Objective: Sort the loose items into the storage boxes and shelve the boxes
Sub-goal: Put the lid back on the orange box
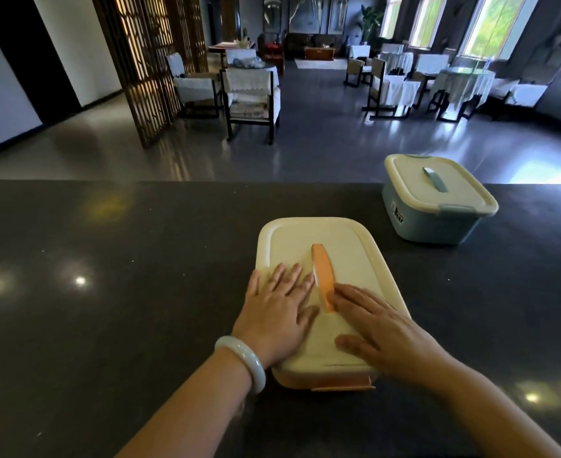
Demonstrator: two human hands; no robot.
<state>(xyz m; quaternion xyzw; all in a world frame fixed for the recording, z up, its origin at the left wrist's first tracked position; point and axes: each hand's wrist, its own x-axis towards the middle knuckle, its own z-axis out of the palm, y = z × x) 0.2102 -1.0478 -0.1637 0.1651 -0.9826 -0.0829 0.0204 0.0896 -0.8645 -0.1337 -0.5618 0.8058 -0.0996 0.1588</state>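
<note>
An orange storage box with a cream lid (345, 246) sits on the dark counter in front of me, an orange handle (322, 274) running down the lid's middle. My left hand (277, 310) lies flat on the lid to the left of the handle, fingers straight. On the other side of the handle, my right hand (385, 330) presses flat on the lid's near right part. A blue storage box (434, 201) with a cream lid and blue handle stands closed at the counter's far right edge.
The dark counter (107, 292) stretches wide to the left and right of the boxes. Beyond its far edge lies a dining room with chairs (251, 94) and cloth-covered tables (464, 81). No loose items are in view.
</note>
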